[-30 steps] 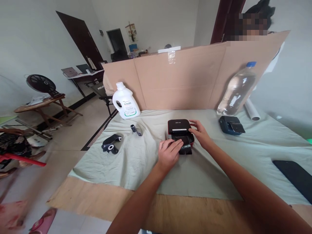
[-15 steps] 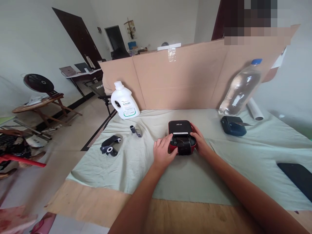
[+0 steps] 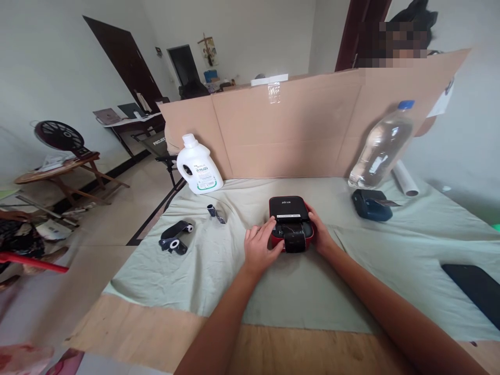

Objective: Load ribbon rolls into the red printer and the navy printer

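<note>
Small red-and-black boxy label printer, long axis running 12 to 6 o'clock, lid end at 12; left hand and right hand grasp its sides.

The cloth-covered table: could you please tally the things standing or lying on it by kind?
Small printers: 2, red-and-black printer, dark blue printer
Bottles: 2, white jug, clear bottle
Ribbon rolls: 2
White tube: 1
Black slab: 1
Total: 8

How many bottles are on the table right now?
2: a white jug at the back left, and a clear water bottle leaning at the back right against the cardboard.
</note>
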`<state>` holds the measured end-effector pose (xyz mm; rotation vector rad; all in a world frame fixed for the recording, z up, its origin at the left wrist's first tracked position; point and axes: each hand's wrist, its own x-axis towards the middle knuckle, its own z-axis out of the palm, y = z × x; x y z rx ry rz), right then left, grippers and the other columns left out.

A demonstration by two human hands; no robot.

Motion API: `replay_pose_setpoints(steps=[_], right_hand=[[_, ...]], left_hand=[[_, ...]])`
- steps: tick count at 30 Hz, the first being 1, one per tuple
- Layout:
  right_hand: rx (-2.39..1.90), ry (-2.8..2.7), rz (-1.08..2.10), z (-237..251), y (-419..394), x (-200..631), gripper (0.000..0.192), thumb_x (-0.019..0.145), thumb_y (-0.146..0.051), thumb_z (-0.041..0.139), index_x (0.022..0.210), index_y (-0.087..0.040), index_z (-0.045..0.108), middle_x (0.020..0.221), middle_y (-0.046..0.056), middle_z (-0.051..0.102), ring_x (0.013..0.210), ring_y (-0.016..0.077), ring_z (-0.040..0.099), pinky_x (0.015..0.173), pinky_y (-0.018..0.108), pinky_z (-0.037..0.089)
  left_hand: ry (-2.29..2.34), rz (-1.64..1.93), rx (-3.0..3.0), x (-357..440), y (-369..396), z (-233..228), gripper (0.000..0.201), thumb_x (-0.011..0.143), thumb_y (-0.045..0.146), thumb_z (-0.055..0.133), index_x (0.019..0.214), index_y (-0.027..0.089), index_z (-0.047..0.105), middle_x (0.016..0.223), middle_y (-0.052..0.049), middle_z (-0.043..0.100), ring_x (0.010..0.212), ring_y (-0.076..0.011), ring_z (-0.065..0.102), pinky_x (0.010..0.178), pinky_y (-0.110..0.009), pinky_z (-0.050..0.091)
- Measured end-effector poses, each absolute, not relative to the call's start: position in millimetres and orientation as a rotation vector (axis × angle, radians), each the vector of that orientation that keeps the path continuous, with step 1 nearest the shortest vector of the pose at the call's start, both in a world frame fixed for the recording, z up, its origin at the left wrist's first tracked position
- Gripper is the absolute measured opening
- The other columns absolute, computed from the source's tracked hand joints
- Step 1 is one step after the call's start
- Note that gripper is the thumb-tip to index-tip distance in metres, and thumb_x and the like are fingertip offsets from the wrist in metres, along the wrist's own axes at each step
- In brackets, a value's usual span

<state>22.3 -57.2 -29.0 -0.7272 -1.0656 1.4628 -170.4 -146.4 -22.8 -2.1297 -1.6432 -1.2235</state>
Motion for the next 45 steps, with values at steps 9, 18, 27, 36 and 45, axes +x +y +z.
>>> replay_pose_setpoints(steps=[9, 18, 27, 36, 45], right_hand=[[-0.779, -1.155, 1.409, -30.9, -50.5, 31.3, 0.055, 0.077, -0.036, 0.068, 0.131, -0.032, 0.063, 0.146, 0.001, 0.059, 0.139, 0.0291, 0.05, 0.118, 0.047, 0.037], [-0.774, -1.202, 1.39, -36.6, -52.0, 30.3, 0.058, 0.082, -0.047, 0.066, 0.138, -0.032, 0.059, 0.151, 0.001, 0.054, 0.141, 0.0288, 0.048, 0.117, 0.046, 0.039], [-0.755, -1.21, 1.365, -42.3, -46.8, 32.1, 0.059, 0.081, -0.047, 0.067, 0.137, -0.031, 0.059, 0.151, 0.002, 0.055, 0.141, 0.028, 0.049, 0.118, 0.045, 0.037], [-0.785, -1.245, 1.338, -43.0, -46.9, 32.8, 0.058, 0.083, -0.051, 0.065, 0.137, -0.033, 0.059, 0.148, 0.002, 0.057, 0.137, 0.0292, 0.052, 0.116, 0.048, 0.04], [-0.863, -1.213, 1.389, -36.5, -63.1, 40.6, 0.056, 0.084, -0.055, 0.065, 0.136, -0.034, 0.06, 0.147, 0.001, 0.058, 0.141, 0.0309, 0.048, 0.12, 0.051, 0.036]], left_hand=[[-1.792, -1.18, -2.151, -169.1, -146.8, -13.6, 0.05, 0.081, 0.043, 0.072, 0.126, 0.022, 0.065, 0.118, -0.008, 0.075, 0.093, -0.0255, 0.063, 0.081, -0.04, 0.044], [-2.132, -1.46, -1.46, -288.8, -122.5, 21.0, 0.044, 0.098, 0.039, 0.049, 0.134, 0.017, 0.059, 0.12, -0.012, 0.07, 0.108, -0.0239, 0.063, 0.1, -0.037, 0.046], [-2.874, -0.838, -1.662, -386.3, -46.0, 31.6, 0.028, 0.079, 0.024, 0.068, 0.104, 0.018, 0.078, 0.098, -0.007, 0.079, 0.096, -0.0222, 0.07, 0.083, -0.027, 0.051], [-2.683, -0.881, -1.784, -383.1, -119.2, 35.9, 0.03, 0.088, 0.04, 0.062, 0.103, 0.02, 0.079, 0.101, -0.008, 0.079, 0.095, -0.0263, 0.072, 0.085, -0.028, 0.05], [-2.481, -0.836, -1.816, -349.8, -166.7, 34.4, 0.029, 0.091, 0.039, 0.063, 0.109, 0.024, 0.079, 0.121, -0.01, 0.074, 0.113, -0.0322, 0.068, 0.094, -0.035, 0.051]])
